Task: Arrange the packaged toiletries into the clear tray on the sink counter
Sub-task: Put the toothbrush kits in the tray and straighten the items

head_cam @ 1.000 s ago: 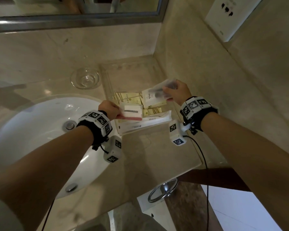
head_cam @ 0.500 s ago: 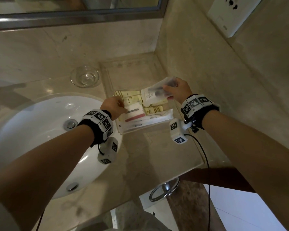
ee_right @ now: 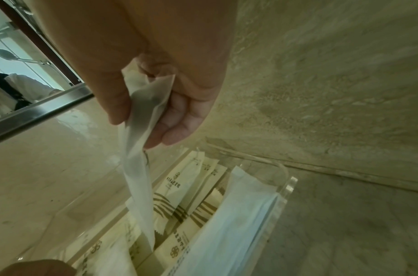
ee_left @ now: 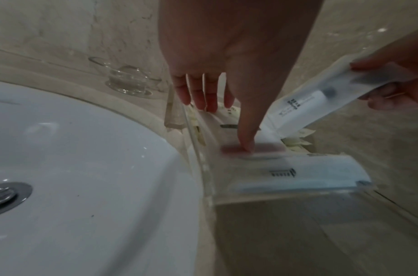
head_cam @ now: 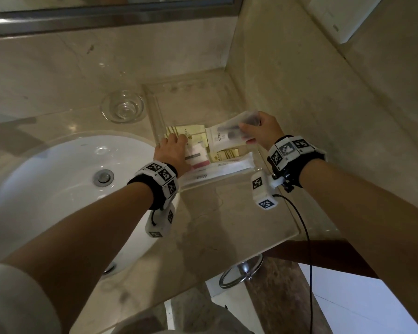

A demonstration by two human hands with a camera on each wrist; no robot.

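Note:
The clear tray (head_cam: 155, 109) stands in the counter's back right corner. It holds yellow packets (head_cam: 193, 132), a white and pink packet (head_cam: 197, 156) and long white packets (head_cam: 222, 168) along its front wall. My left hand (head_cam: 176, 145) lies inside the tray with straight fingers, and its thumb (ee_left: 247, 145) presses the pink end of the white and pink packet (ee_left: 264, 147). My right hand (head_cam: 261, 131) pinches a translucent white packet (head_cam: 223, 138) with a dark item inside. This packet hangs tilted over the tray's right half, above the yellow packets (ee_right: 179, 186).
A small glass bowl (head_cam: 122, 107) sits left of the tray. The white sink basin (head_cam: 58, 189) borders the tray's left side. The side wall (head_cam: 323, 116) runs close on the right, with the mirror frame (head_cam: 106, 18) behind. A chrome ring (head_cam: 241, 271) hangs below the counter edge.
My left hand lowered the white and pink packet into the tray, let go of it and now presses on it with straight fingers. The right hand has barely moved.

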